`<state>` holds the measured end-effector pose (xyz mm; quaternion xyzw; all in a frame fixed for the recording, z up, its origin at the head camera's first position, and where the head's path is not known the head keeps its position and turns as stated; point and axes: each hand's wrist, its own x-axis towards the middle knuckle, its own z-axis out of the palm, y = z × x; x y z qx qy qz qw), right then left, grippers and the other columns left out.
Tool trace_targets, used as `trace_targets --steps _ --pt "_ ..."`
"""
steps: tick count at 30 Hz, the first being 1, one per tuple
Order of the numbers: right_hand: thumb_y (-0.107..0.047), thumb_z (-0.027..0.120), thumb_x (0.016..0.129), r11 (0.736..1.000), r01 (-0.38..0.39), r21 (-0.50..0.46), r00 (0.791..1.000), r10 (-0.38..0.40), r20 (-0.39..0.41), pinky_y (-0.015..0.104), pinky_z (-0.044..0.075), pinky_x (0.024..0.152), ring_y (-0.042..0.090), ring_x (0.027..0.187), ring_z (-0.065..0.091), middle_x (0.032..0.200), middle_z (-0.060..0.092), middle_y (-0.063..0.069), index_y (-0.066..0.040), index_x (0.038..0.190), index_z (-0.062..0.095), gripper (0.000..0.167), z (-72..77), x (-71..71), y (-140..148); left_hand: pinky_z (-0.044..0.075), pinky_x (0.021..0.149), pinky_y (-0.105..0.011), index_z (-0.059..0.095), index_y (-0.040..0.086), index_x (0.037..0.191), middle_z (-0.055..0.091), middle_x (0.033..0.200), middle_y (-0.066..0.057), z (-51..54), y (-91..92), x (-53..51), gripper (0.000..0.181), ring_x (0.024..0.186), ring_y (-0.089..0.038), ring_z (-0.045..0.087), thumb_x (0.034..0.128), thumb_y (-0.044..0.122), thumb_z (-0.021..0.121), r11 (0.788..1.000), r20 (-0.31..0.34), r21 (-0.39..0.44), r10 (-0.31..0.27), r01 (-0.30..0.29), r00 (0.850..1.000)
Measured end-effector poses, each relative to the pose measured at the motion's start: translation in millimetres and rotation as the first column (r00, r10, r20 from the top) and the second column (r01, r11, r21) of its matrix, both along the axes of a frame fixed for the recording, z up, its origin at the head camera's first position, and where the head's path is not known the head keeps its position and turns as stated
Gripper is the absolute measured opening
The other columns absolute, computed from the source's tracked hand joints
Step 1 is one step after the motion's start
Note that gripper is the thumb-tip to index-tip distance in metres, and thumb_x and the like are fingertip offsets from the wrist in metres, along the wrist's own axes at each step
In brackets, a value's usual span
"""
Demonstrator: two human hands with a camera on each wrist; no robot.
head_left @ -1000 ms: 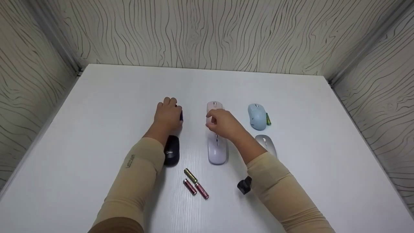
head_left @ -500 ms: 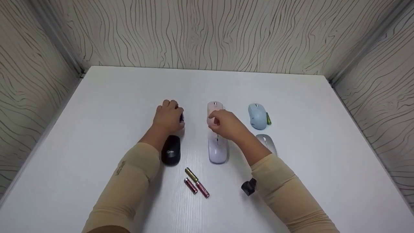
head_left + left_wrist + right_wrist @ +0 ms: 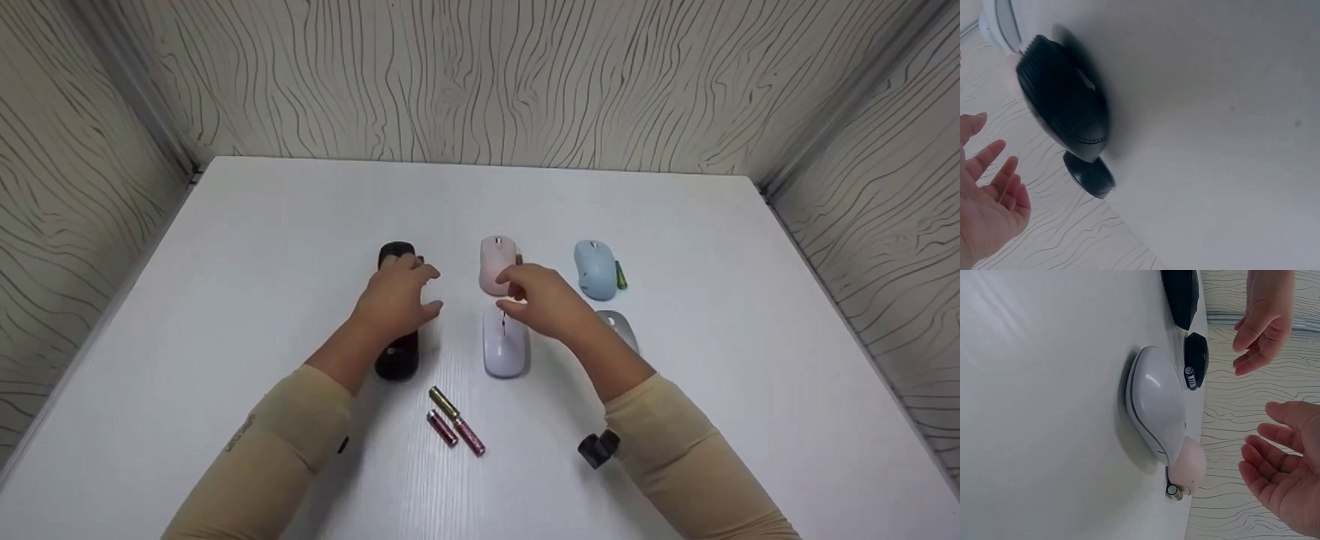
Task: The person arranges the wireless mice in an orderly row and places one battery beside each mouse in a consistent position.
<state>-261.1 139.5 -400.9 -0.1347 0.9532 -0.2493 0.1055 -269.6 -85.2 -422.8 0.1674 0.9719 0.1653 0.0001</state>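
My left hand hovers over two black computer mice with its thumb and fingers spread, holding nothing. The far black mouse shows past its fingertips; the near black mouse lies below the wrist. A battery lies beside the far one in the right wrist view. My right hand is raised near a pink mouse and a white mouse, fingers loosely bent and nothing between them. In the right wrist view this hand is apart from both mice. Another battery lies beside the pink mouse.
A light blue mouse with a green battery at its side is on the right. A grey mouse is partly behind the right forearm. Three loose batteries lie near the front of the white table.
My left hand has drawn back from the far black mouse and its fingers have spread, so more of that mouse shows. The right hand has shifted slightly right and nearer.
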Motion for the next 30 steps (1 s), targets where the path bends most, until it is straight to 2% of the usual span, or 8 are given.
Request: trace_targets --steps 5,13,19,24,30 --pt "-0.024 0.064 0.086 1.000 -0.028 -0.007 0.999 0.028 -0.027 0.030 0.049 0.081 0.018 0.091 0.052 0.100 0.057 0.003 -0.015 0.118 0.056 0.034 0.1 10.9 6.3 0.041 0.095 -0.039 0.059 0.013 0.119 0.054 0.119 -0.008 -0.5 3.9 17.8 0.041 0.115 -0.028 0.045 0.0818 0.030 0.066 0.999 -0.011 0.033 -0.008 0.008 1.000" --pt "-0.026 0.066 0.085 1.000 -0.014 -0.013 0.999 0.014 -0.029 0.030 0.050 0.078 0.016 0.089 0.052 0.098 0.057 0.001 -0.020 0.118 0.057 0.035 0.9 22.8 11.6 0.045 0.090 -0.034 0.059 0.017 0.118 0.056 0.111 -0.003 2.6 13.3 52.5 0.041 0.107 -0.019 0.050 0.0811 0.032 0.067 1.000 0.037 0.010 -0.005 0.005 0.999" --pt "-0.026 0.065 0.085 1.000 -0.027 0.005 0.999 0.027 -0.039 0.030 0.049 0.078 0.017 0.089 0.053 0.098 0.058 0.002 -0.018 0.118 0.057 0.035 2.7 26.9 13.2 0.049 0.072 -0.030 0.062 0.012 0.102 0.058 0.088 -0.001 2.9 15.4 79.9 0.031 0.083 -0.016 0.055 0.0797 0.032 0.068 0.998 0.087 -0.011 -0.060 0.061 0.994" --pt "-0.025 0.065 0.085 1.000 -0.027 -0.009 0.999 0.026 -0.047 0.031 0.050 0.078 0.017 0.088 0.053 0.098 0.058 0.003 -0.016 0.116 0.057 0.033 2.9 28.2 13.6 0.044 0.057 -0.029 0.062 0.010 0.087 0.052 0.073 0.002 -3.1 14.7 97.7 0.031 0.065 -0.013 0.049 0.0768 0.039 0.069 0.993 0.146 -0.072 -0.082 0.094 0.986" --pt "-0.024 0.065 0.085 0.999 -0.031 -0.026 0.998 0.030 -0.061 0.030 0.050 0.078 0.017 0.087 0.054 0.097 0.058 0.002 -0.014 0.116 0.058 0.034 0.9 30.1 14.3 0.046 0.056 -0.033 0.061 0.009 0.085 0.051 0.070 0.001 -11.4 15.2 111.9 0.051 0.064 -0.015 0.049 0.0680 0.057 0.068 0.967 0.147 -0.203 -0.125 0.154 0.981"
